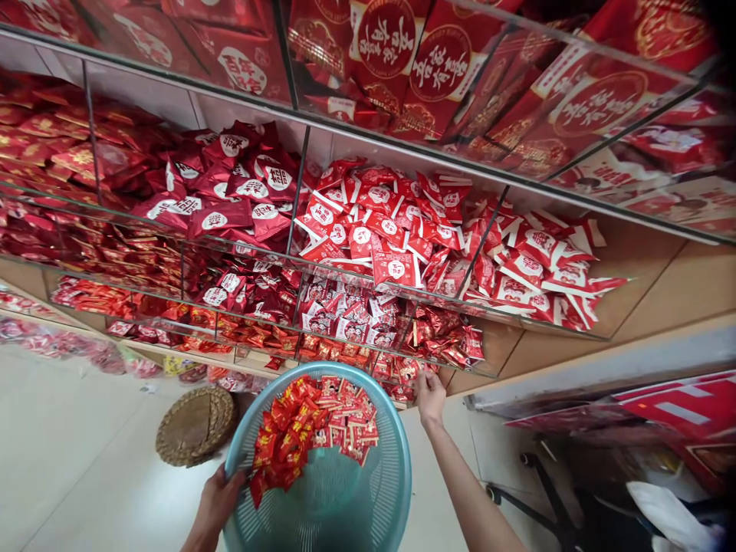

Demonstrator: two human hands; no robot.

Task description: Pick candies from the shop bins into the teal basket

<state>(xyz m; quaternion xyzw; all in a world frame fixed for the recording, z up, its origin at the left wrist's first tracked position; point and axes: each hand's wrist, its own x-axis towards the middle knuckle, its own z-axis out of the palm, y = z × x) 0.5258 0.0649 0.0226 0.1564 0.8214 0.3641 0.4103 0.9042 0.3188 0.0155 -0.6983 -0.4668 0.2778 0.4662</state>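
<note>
My left hand (220, 494) grips the left rim of a teal plastic basket (395, 460). Inside the basket lie orange-red wrapped packets (286, 433) on the left and small red square packets (350, 418) on the right. My right hand (431, 395) is at the lowest shelf bin, just right of the basket, its fingers bent together at the small red packets (404, 369) there. Whatever those fingers hold, if anything, is too small to make out.
Clear-walled shelf bins hold red packets (379, 222) and dark red packets (247, 180) above the basket. A round woven stool (195, 426) stands on the floor at left. A black chair base (540, 498) is at lower right, below red printed boards (684, 406).
</note>
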